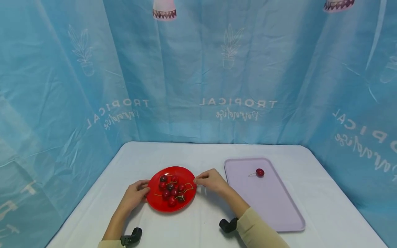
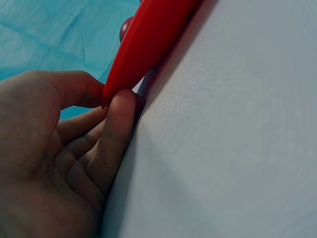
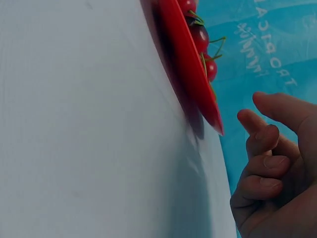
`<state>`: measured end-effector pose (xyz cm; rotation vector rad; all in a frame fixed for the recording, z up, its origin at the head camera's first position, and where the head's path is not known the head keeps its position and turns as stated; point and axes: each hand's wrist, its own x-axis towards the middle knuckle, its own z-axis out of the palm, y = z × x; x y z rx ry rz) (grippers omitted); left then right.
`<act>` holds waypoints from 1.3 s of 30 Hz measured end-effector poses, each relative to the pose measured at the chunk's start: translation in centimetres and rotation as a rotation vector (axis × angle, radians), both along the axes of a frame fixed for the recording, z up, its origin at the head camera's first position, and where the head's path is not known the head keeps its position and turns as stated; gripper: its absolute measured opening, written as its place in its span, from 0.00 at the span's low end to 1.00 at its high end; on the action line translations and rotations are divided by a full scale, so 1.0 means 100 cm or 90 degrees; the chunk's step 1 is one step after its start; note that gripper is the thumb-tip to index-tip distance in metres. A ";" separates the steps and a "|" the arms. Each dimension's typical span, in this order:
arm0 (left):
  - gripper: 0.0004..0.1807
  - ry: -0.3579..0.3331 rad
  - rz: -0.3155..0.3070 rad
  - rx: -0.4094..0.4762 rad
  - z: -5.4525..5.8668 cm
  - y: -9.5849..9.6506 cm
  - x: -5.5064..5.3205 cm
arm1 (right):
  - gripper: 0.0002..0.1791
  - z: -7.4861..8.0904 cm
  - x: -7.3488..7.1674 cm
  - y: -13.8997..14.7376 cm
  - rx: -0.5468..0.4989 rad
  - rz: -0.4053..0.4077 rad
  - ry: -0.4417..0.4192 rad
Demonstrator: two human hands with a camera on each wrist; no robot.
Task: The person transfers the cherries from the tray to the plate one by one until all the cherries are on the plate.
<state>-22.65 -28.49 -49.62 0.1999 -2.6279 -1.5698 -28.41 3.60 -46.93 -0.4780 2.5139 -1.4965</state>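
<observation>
A red plate (image 1: 185,174) heaped with dark red cherries (image 1: 174,191), some with green stems, is on the white table. At its left rim, my left hand (image 1: 136,195) pinches the plate. The left wrist view shows the thumb and a finger on either side of the plate's edge (image 2: 153,39). By the right rim is my right hand (image 1: 212,181), holding nothing. In the right wrist view its thumb and index finger are apart, just off the plate (image 3: 190,64), while the other fingers curl loosely. Several cherries (image 3: 199,38) show above the rim there.
To the right of the plate lies a pale purple tray (image 1: 273,206) with one stemmed cherry (image 1: 260,172) near its far end. My right forearm passes over the tray's near left side. A blue printed curtain (image 1: 186,69) hangs behind and beside the white table (image 1: 204,151).
</observation>
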 end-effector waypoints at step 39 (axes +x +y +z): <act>0.22 0.008 0.001 0.005 -0.001 0.000 0.000 | 0.11 0.009 -0.011 0.092 0.020 -0.091 0.012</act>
